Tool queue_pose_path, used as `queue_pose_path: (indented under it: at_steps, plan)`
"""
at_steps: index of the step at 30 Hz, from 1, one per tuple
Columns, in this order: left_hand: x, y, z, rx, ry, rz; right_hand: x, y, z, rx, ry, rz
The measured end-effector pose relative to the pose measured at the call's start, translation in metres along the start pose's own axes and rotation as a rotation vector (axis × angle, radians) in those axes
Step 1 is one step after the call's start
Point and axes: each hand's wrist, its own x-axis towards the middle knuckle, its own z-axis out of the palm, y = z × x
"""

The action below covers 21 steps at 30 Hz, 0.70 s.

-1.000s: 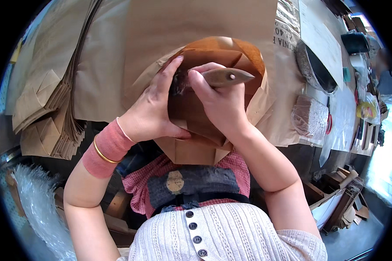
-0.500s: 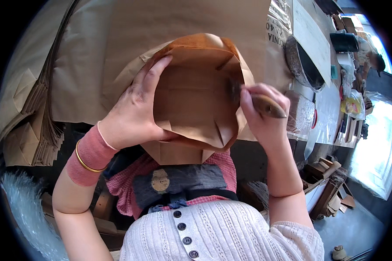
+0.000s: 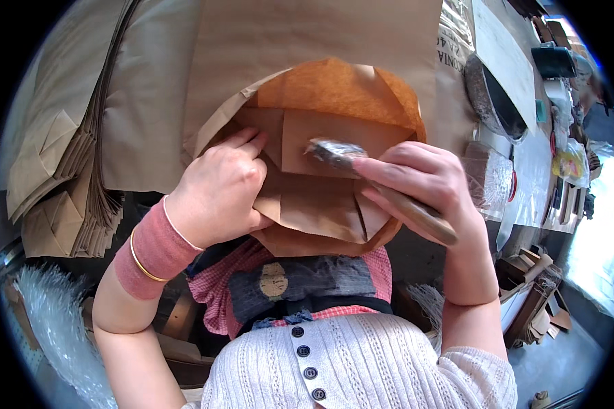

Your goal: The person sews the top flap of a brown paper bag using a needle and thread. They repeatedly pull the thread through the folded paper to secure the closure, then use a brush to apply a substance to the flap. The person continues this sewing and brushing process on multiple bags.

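Observation:
A large brown paper bag (image 3: 327, 211) lies before me with its mouth held wide. Orange-brown lining shows along its far side, and folded flaps make up the floor. My left hand (image 3: 218, 187) is closed on the bag's left edge, its fingers bent inside and partly hidden from view. In my right hand (image 3: 433, 180) is a flat brush (image 3: 419, 215), held by its wooden handle between thumb and fingers. Its pale, wet-looking bristles point left over the bag's inner floor; whether they touch the paper I cannot tell.
Stacked paper bags (image 3: 61, 211) hang over the table's left edge, with large brown sheets (image 3: 307, 34) beyond the open bag. To the right are a dark, crusted bowl (image 3: 494, 99) and a plastic-wrapped block (image 3: 488, 177). Wood and cardboard scraps (image 3: 532, 293) lie lower right.
The brush has moved from the bag's right inner wall leftward over its floor. My left fingers have curled from spread to bent on the edge. The bag's mouth has changed shape, showing more lining.

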Motion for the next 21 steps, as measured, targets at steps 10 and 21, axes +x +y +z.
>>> queue_pose_path:
  at_steps: [10, 21]
  plan:
    - [-0.006, -0.004, 0.003, -0.067, -0.009, 0.011, 0.015, 0.01, 0.013, 0.091, -0.135, 0.063]
    - [0.023, -0.003, 0.015, -0.198, 0.206, -0.276, -0.022, -0.039, -0.008, 0.359, 0.809, 0.674]
